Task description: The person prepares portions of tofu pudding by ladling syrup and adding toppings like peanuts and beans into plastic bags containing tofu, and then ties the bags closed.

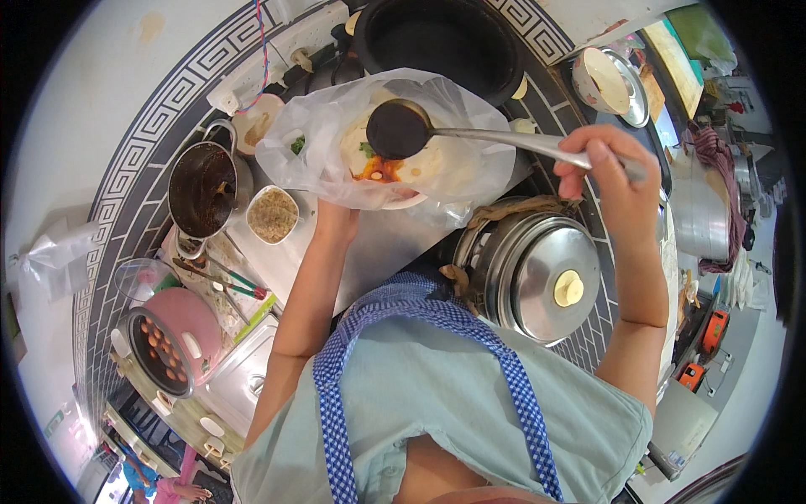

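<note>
My right hand [607, 160] grips the metal handle of a ladle [398, 129], its round bowl dark inside. The ladle hangs over a bowl [404, 201] lined with a clear plastic bag [302, 170]. Inside lies pale, smooth food [428, 167] with reddish-brown sauce [381, 170] and some green herb. My left hand [340, 217] supports this bowl from the near side, mostly hidden by the bag. Left of it stand a white dish of brown crumbly food [272, 215] and a two-handled steel pot of dark sauce [204, 189].
A large black pot [441, 44] stands behind the bowl. Near my right arm sits a lidded steel pot [557, 277]. At left are a pink pot [189, 321] with several round brown items and a steel lid [236, 372]. A patterned bowl [598, 79] stands far right.
</note>
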Demonstrator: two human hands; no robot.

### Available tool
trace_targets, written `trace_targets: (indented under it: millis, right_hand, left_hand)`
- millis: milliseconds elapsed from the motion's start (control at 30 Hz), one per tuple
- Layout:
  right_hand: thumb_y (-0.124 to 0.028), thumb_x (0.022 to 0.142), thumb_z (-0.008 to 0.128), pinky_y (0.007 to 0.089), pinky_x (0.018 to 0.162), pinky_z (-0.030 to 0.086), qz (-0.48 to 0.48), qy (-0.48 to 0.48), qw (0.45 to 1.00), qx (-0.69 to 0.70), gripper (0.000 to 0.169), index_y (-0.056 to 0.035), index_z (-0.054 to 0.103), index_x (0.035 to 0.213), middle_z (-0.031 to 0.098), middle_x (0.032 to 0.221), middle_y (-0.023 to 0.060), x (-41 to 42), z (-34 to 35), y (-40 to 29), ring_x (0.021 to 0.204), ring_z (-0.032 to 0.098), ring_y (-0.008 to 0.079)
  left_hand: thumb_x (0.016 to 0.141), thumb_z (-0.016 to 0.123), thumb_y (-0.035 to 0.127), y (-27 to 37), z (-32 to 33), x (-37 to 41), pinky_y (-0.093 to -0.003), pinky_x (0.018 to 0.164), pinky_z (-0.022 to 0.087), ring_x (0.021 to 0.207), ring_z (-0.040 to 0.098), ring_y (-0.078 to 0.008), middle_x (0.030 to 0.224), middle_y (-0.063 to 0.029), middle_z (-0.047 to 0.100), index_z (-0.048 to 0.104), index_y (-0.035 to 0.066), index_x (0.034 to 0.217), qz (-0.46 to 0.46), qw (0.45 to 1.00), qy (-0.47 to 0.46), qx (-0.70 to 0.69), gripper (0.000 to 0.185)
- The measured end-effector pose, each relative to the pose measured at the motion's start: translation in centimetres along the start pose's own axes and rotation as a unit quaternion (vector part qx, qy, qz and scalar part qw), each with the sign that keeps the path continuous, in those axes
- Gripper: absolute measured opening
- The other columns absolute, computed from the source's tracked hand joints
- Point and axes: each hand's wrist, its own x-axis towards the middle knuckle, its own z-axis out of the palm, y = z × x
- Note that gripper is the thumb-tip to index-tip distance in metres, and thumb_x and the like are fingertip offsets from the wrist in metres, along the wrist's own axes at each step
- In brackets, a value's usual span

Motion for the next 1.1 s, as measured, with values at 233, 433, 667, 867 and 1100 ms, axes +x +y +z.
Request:
trace_targets:
  millis: [233,433,667,867,1100]
  right_hand:
    - [0.005,0.077,0.053,0.0214,0.056,0.047,-0.194,-0.089,0.96,-0.18,0.015,0.0014,0.062,0.088,0.06,0.079,0.0102,-1.4,-0.1,-0.1,0.062,0.059,0.0139]
    - [0.005,0.074,0.056,0.0241,0.056,0.047,-0.357,-0.131,0.878,-0.292,0.015,0.0019,0.062,0.087,0.059,0.083,0.0121,-1.7,-0.5,-0.3,0.064,0.059,0.0162]
    - [-0.014,0.09,0.044,0.022,0.053,0.044,-0.028,0.101,0.984,0.142,0.023,0.005,0.057,0.093,0.06,0.078,0.0113,-3.1,-1.8,2.9,0.058,0.055,0.0132]
    - [-0.018,0.09,0.045,0.0214,0.054,0.041,-0.082,0.262,0.929,0.249,0.026,0.0046,0.056,0.096,0.059,0.075,0.011,-5.9,-11.0,4.7,0.06,0.052,0.0127]
    - [-0.013,0.087,0.046,0.0239,0.057,0.045,-0.091,0.436,0.893,0.069,0.025,0.0087,0.056,0.097,0.061,0.078,0.0164,-4.0,-14.9,7.6,0.063,0.058,0.0162]
  left_hand:
    - [0.09,0.046,0.027,-0.1,-0.4,-0.2,-0.0353,0.093,0.041,0.113,0.046,-0.0216,0.126,-0.0081,0.042,0.032,0.007,0.129,0.015,1.0,0.005,-0.004,0.046]
    - [0.092,0.043,0.03,0.3,0.0,-0.3,-0.0372,0.094,0.041,0.115,0.044,-0.0231,0.127,-0.0091,0.041,0.032,0.007,0.13,0.028,0.999,0.014,-0.001,0.046]
    - [0.093,0.038,0.034,-0.6,-1.8,0.0,-0.0399,0.095,0.04,0.116,0.043,-0.0247,0.128,-0.0101,0.041,0.032,0.006,0.13,0.034,0.998,0.051,-0.001,0.047]
    - [0.094,0.036,0.036,-1.5,-2.6,0.0,-0.0414,0.095,0.04,0.114,0.045,-0.0244,0.127,-0.0099,0.042,0.034,0.007,0.129,0.034,0.998,0.053,0.028,0.046]
    - [0.091,0.041,0.036,0.3,-1.4,-2.5,-0.0413,0.094,0.04,0.113,0.046,-0.025,0.124,-0.0097,0.046,0.038,0.008,0.127,0.03,0.999,0.026,-0.007,0.046]
